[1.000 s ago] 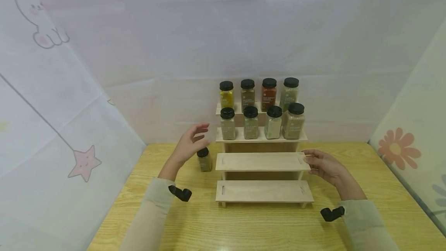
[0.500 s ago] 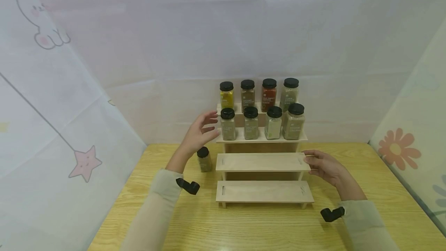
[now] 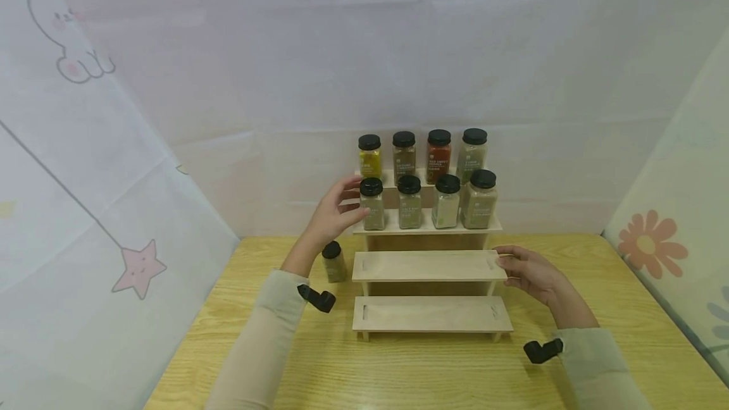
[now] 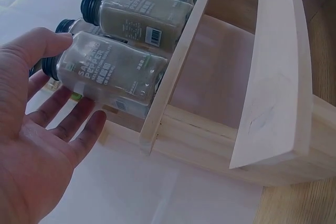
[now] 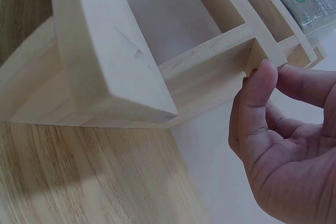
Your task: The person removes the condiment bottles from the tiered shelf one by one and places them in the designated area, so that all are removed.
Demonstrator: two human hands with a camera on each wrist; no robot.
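Observation:
A four-step wooden spice rack (image 3: 427,264) stands on the table. My left hand (image 3: 330,215) is at the leftmost jar of the second-highest step, a salt and pepper jar (image 4: 113,69) with a black lid. In the left wrist view its thumb lies over the jar near the neck, and the other fingers (image 4: 79,121) extend loosely along the far side, not curled round it. At the rack's right end my right hand (image 3: 532,274) pinches the edge of the third step down between thumb and fingers, seen close at the step's corner (image 5: 273,56) in the right wrist view.
Several black-lidded spice jars fill the top two steps, among them a yellow one (image 3: 370,160) and a red sweet pepper jar (image 3: 438,160). Another jar (image 3: 334,264) stands on the table (image 3: 433,372) left of the rack. A printed cloth (image 3: 307,81) hangs behind.
My left hand has moved right and up, past the lone jar on the table, to the leftmost jar of the second step. My right hand has stayed at the rack's end.

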